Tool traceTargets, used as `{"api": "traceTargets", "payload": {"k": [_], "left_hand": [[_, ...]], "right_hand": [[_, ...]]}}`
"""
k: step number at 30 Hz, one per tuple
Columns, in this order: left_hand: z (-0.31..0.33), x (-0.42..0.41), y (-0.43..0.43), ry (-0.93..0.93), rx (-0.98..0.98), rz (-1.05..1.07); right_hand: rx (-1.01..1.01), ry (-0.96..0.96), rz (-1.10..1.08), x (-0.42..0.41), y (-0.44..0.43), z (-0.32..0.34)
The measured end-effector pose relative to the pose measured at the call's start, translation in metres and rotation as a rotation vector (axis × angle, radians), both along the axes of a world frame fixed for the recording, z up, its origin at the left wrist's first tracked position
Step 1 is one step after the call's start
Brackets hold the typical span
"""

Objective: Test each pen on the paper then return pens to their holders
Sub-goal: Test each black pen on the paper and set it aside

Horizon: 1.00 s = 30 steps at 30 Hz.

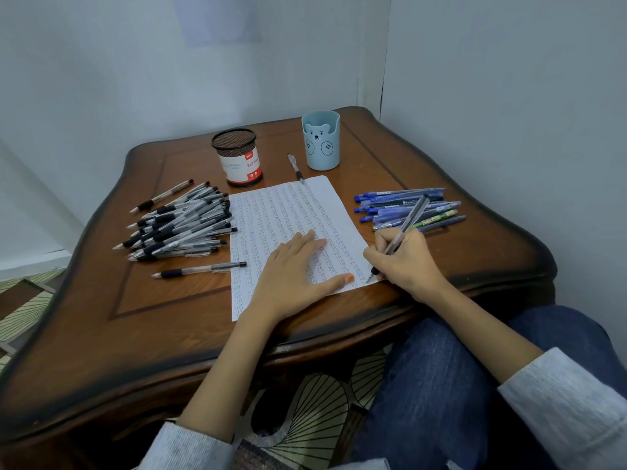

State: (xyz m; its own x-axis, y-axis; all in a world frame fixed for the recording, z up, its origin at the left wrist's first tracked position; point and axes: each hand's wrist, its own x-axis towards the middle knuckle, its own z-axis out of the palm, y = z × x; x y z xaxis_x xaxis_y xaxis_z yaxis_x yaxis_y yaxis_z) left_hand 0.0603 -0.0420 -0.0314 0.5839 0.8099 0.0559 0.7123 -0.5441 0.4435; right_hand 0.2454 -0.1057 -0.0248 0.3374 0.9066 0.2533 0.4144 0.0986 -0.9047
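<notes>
Two grey sleeves, left (190,446) and right (570,401), are being cut off by the bottom edge, and a denim-clad leg (441,385) is showing beside the wooden table (135,334).

The left hand (291,276) is lying palm-down on the paper (281,212), fingers straight and spread, thumb pointing right, grasping nothing. It is covering part of the sheet's near half.

The right hand (403,262) is pinching a clear-barrelled pen (407,218) in a writing grip. The barrel is slanting up and away, and the tip is meeting the paper's near right corner. The gripping fingertips are mostly hiding behind the knuckles.

Rows of small marks are filling the sheet; they are too fine to read.

A heap of black-grip pens (179,222) is lying left of the paper, with one single pen (200,269) lying apart on its near side. A cluster of blue pens (407,206) is lying to the right.

At the far end, a loose pen (296,167) is lying between the mesh holder (237,157) and the blue bear cup (320,140), its tip touching the sheet's far edge. Both holders are standing upright; their interiors are not showing.
</notes>
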Motion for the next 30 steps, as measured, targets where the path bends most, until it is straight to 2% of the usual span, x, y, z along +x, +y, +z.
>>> {"api": "traceTargets", "payload": {"k": [14,19,21,25,30], "left_hand": [[0.001,0.000,-0.001,-0.001,-0.007,0.002],[0.000,-0.001,0.000,-0.017,-0.004,0.003],[0.000,-0.001,-0.001,-0.010,-0.010,0.003],[0.002,0.000,0.000,-0.047,0.004,0.076],[0.001,-0.001,-0.001,-0.026,0.008,0.085]], "right_hand": [[0.001,-0.045,-0.019,0.001,0.002,-0.002],[-0.073,0.373,0.009,0.004,0.003,0.004],[-0.091,0.417,0.038,0.004,0.003,0.008],[-0.095,0.386,0.047,0.004,0.003,0.011],[-0.044,0.236,0.061,0.001,0.005,0.010]]}}
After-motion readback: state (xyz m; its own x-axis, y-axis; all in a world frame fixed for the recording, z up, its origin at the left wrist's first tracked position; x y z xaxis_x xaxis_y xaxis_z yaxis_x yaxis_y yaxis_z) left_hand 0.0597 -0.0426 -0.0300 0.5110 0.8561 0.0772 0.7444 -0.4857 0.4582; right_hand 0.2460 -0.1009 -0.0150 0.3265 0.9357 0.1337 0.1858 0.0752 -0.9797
